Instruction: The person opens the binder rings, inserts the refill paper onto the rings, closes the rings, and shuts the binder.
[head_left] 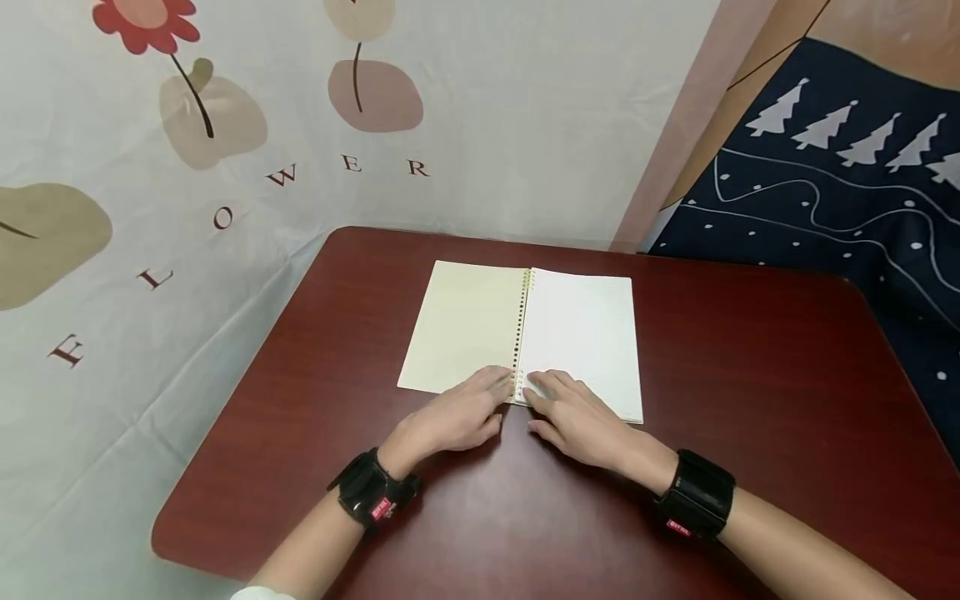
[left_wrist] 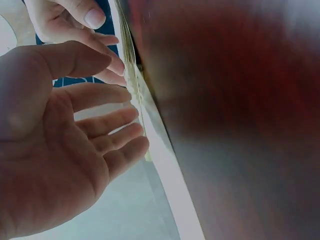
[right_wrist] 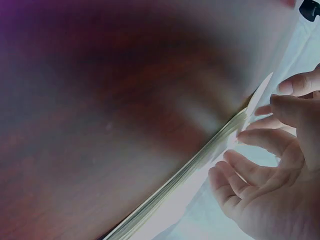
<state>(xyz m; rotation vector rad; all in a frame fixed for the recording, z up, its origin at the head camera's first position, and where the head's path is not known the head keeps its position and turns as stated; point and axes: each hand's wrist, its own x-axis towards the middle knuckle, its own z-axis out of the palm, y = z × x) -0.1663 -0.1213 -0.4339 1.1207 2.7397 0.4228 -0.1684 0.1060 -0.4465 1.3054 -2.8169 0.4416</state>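
Note:
An open ring-bound notebook (head_left: pixel 581 333) lies on the table, with a cream page (head_left: pixel 465 325) on its left and white sheets on its right. A row of rings and holes runs up the middle. My left hand (head_left: pixel 465 410) touches the lower end of this spine with its fingertips; in the left wrist view its fingers are mostly straight. From the other side my right hand (head_left: pixel 581 418) rests its slightly bent fingertips on the white sheets beside the lower rings. The stacked page edges (right_wrist: pixel 175 192) show in the right wrist view. Both thumbs stay off the pages.
The dark red table (head_left: pixel 322 350) has rounded corners. Behind it hangs a pale cloth (head_left: pixel 525 150) with flowers and letters. A navy cloth with white trees (head_left: pixel 825 200) hangs at the right. Black bands (head_left: pixel 697 493) wrap both wrists.

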